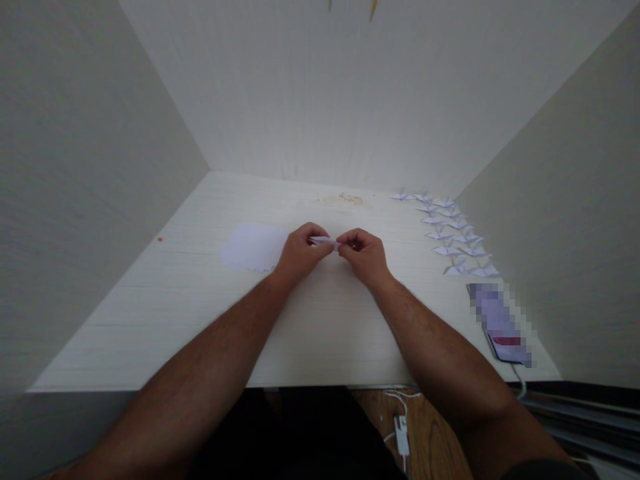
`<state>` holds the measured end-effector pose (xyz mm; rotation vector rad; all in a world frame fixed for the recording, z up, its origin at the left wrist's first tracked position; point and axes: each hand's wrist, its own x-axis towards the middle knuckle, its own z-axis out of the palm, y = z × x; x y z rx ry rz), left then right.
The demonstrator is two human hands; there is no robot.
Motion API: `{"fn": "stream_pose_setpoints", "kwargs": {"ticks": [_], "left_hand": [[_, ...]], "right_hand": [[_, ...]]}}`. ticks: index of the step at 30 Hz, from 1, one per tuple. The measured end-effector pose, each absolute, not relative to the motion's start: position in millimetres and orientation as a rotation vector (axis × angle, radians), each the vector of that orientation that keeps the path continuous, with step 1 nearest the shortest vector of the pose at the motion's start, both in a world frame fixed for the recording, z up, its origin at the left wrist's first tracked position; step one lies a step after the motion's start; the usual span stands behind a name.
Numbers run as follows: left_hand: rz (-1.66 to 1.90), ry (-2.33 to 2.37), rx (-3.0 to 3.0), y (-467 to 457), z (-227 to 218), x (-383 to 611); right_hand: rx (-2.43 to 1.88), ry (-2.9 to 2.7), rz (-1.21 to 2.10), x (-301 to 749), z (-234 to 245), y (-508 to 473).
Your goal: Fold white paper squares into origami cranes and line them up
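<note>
— The fingers [319, 231] of the left hand [300, 250] are closed on a small folded paper [321, 240]; how is its other end held?

— Its right tip is pinched by the fingers of the right hand [367, 257]; the folded paper is held over the middle of the counter [320, 333], presumably so that both thumbs can be brought to bear on it evenly.

— And why are the paper cranes [449, 251] ranked at the right?

— They are set in rows near the right wall [575, 233]; by that placing, it seems, they are kept out of the way of the hands; the white paper [250, 247] is laid just beside the left hand, perhaps for easy reach; its right edge is partly hidden by that hand.

— Where is movement limited?

— At the sides by the right wall and the left wall [100, 133], at the far edge by the back wall [320, 100]; the near edge is crossed by both forearms [430, 333]; near that edge, at the right, the phone [500, 323] is laid, so an outward swing of the right elbow should be made with care; more room is left between the hands and the near edge.
</note>
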<state>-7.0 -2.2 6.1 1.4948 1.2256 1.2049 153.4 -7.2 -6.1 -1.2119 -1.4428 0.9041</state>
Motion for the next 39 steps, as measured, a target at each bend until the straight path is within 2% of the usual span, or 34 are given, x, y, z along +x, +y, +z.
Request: {"fn": "stream_pose_setpoints", "kwargs": {"ticks": [6,13,31,39], "left_hand": [[1.194,1.119,1.737,-3,6,-12],[1.366,1.167,1.47,2,-1,-9],[1.234,1.116,1.325,-6,4,0],[1.219,1.098,1.26,-7,6,2]], "right_hand": [[-1.092,-1.367,0.877,152,-7,-4],[-1.097,-1.226,0.896,148,-4,-6],[-1.209,-1.453,0.892,149,-5,-8],[-1.127,-1.374,1.137,150,-9,-4]]}}
